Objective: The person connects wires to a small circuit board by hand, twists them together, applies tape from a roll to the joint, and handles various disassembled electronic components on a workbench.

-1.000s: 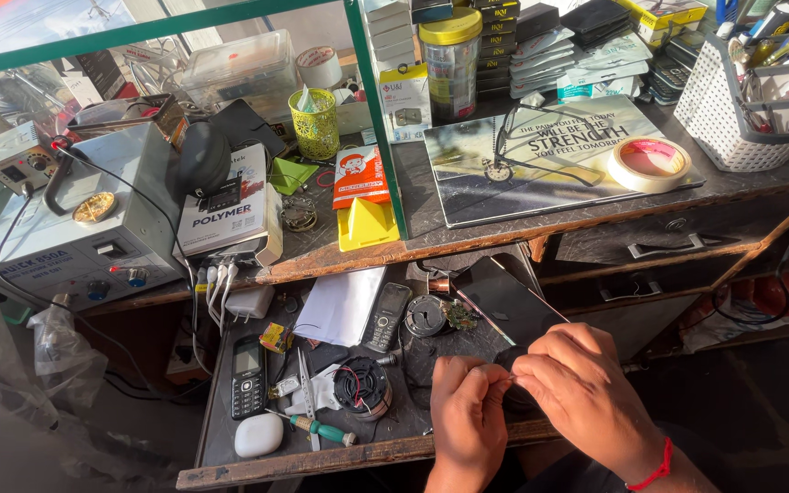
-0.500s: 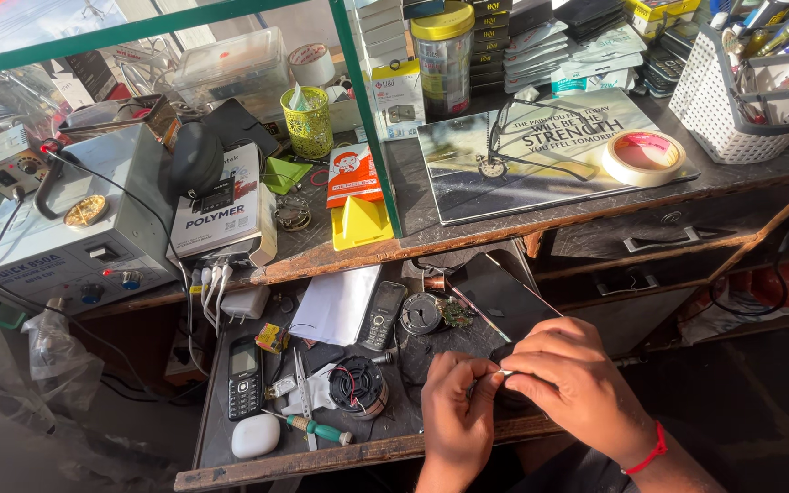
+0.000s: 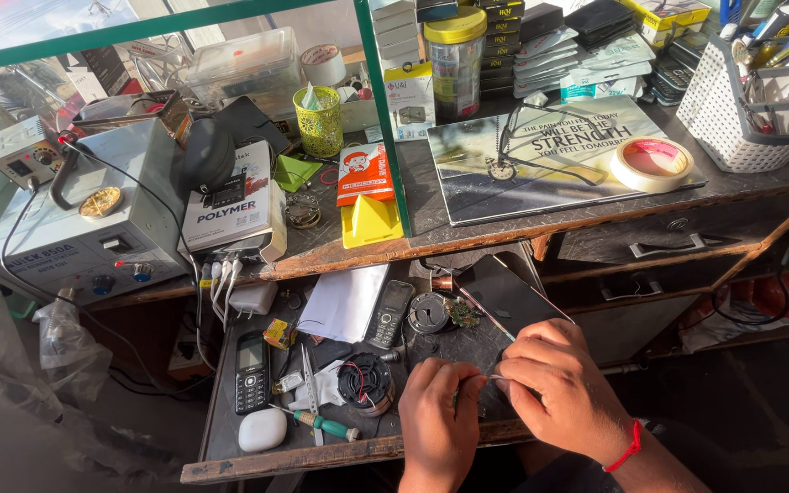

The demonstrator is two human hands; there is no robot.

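Both hands stay pressed together low on tray: left hand (image 3: 438, 415), right hand (image 3: 563, 393) pinching thin tool (image 3: 495, 377); little changed.

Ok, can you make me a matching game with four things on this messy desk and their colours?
Things:
1. round roll of tape
2. slotted plastic basket of pens
3. mesh cup on the upper shelf
4. thin cord bracelet on the right hand's wrist

Colours:
A. white
B. red
C. cream
D. yellow-green

Pairs: 1-C, 2-A, 3-D, 4-B
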